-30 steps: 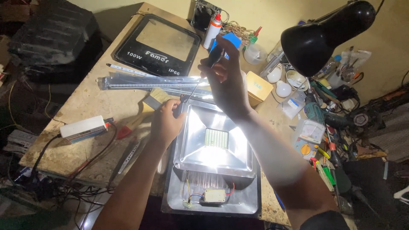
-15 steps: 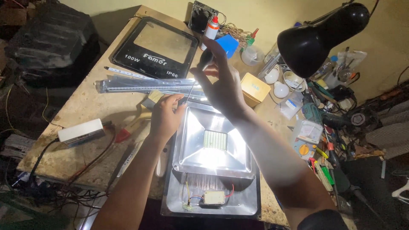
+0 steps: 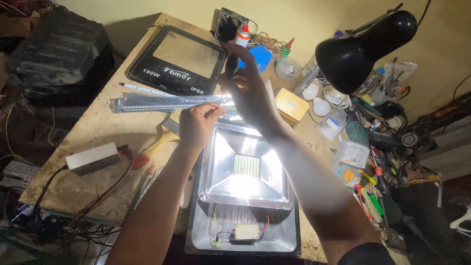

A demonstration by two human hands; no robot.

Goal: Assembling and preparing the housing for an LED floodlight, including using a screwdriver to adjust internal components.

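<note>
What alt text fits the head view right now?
Two bare hands meet above an opened floodlight housing: the left hand pinches a thin wire, the right hand raised beside it. A black desk lamp hangs over the cluttered workbench.

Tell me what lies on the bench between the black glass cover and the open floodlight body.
In the head view, a long clear tube and a thin white strip lie across the bench between the black glass cover and the open floodlight body.

Worn wooden workbench (image 3: 98, 132): opened LED floodlight housing (image 3: 244, 196), black glass floodlight front frame (image 3: 179, 61), long clear tube (image 3: 162, 102), white power adapter box (image 3: 93, 158), small yellow box (image 3: 291, 105), scattered tools (image 3: 368, 196) at right.
</note>
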